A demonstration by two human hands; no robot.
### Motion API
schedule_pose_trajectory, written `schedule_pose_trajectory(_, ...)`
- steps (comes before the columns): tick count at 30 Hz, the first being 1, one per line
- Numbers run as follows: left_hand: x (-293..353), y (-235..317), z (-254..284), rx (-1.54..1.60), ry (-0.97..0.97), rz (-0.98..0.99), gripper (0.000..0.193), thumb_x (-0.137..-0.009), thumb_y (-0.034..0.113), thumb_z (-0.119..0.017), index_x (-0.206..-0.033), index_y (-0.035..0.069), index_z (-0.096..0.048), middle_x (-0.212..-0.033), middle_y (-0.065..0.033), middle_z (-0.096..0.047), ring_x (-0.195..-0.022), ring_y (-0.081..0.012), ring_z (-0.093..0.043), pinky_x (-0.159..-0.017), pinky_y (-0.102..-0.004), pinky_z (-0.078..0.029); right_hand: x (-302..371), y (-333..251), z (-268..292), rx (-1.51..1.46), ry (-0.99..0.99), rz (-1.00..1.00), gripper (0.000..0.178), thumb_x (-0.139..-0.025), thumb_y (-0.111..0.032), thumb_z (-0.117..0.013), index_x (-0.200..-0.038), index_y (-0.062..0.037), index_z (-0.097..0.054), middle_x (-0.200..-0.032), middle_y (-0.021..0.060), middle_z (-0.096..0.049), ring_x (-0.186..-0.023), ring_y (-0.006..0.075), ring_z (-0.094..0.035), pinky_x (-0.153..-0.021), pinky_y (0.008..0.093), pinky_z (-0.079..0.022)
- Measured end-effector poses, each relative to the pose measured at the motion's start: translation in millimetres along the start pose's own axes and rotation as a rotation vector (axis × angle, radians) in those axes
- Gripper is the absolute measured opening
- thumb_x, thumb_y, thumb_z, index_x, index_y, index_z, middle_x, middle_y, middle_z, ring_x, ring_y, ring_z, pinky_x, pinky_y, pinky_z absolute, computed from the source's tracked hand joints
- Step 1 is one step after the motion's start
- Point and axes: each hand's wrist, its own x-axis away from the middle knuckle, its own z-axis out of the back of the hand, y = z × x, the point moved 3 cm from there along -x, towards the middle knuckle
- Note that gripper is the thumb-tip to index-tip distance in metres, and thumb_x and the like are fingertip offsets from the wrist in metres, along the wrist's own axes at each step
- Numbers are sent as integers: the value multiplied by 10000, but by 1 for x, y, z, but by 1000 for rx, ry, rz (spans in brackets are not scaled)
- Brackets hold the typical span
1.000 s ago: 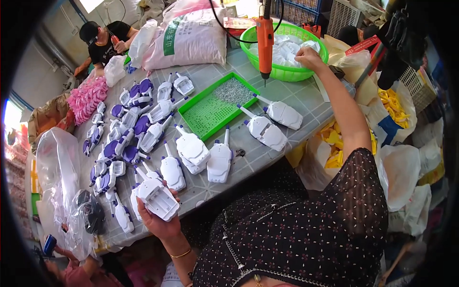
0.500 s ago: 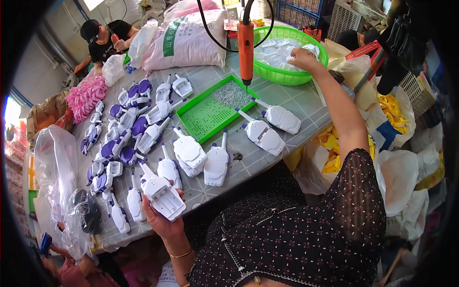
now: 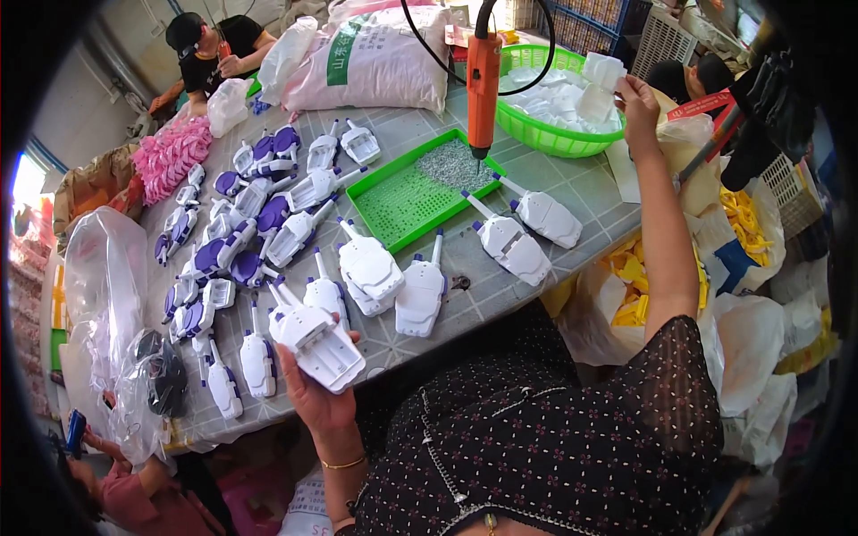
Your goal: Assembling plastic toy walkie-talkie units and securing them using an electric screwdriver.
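Note:
My left hand (image 3: 318,404) is closed round a white toy walkie-talkie (image 3: 318,347) near the table's front edge. Its antenna points up and left, and its open battery compartment faces up. At the far right my right hand (image 3: 640,109) pinches a thin white plastic cover (image 3: 604,71) just above a green basket (image 3: 556,143). More white covers (image 3: 559,103) lie heaped in that basket. Beyond my left hand, several white walkie-talkies (image 3: 371,270) lie on the table, some with closed backs. Two more walkie-talkies (image 3: 512,251) lie farther right.
An orange electric screwdriver (image 3: 483,89) hangs over a green tray (image 3: 382,234) with small screws (image 3: 454,168). Purple-and-white walkie-talkies (image 3: 234,234) cover the table's left. A big white sack (image 3: 384,62) stands behind. Yellow parts (image 3: 630,295) fill bags at right. Other people sit nearby.
My right hand has risen from the basket with a white cover in its fingers. The walkie-talkie in my left hand stays held. The whole view has shifted slightly.

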Motion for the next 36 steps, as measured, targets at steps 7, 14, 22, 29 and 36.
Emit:
schedule_pose_trajectory(7,14,-7,4,72,-3,89,586,-1063,474,-445,-1482,65,-436,-1339,-281,-591,-1097,-465,-655,-904,-518,-589,-1,35,-26,-54,135,-39,180,-922,-224,-718,-1037,-95,-668,-867,-23,-648,-768,111,-625,-665,241,-509)
schedule_pose_trajectory(14,5,-14,-7,30,-18,98,601,-1069,445,-445,-1523,59,-364,-1415,-239,-549,-1263,-397,-578,-1078,-525,-475,208,-93,-92,-487,-693,-305,281,-1009,-142,-617,-1274,-46,-605,-1120,68,-691,-942,168,-664,-836,294,-526)
schedule_pose_trajectory(22,6,-30,-22,-25,-13,176,552,-1058,394,-511,-1465,34,-409,-1326,-192,-612,-1183,-317,-633,-1039,-490,-511,242,-96,-127,-141,-109,491,205,-989,-61,-624,-1152,25,-533,-1087,89,-620,-923,170,-620,-883,299,-536)
schedule_pose_trajectory(29,9,-29,-16,40,-31,177,553,-1066,395,-489,-1477,36,-398,-1339,-192,-604,-1207,-317,-621,-1058,-510,-499,239,-139,-75,-490,48,521,302,-1022,-126,-535,-1285,20,-546,-1268,167,-623,-1050,247,-634,-903,385,-555)
schedule_pose_trajectory(36,3,-39,-32,9,60,209,555,-1064,392,-501,-1481,38,-408,-1376,-136,-587,-1194,-282,-627,-1055,-459,-502,374,-125,-157,21,-1257,-115,269,-970,-17,-610,-1233,3,-557,-1087,81,-625,-984,125,-603,-867,293,-499)
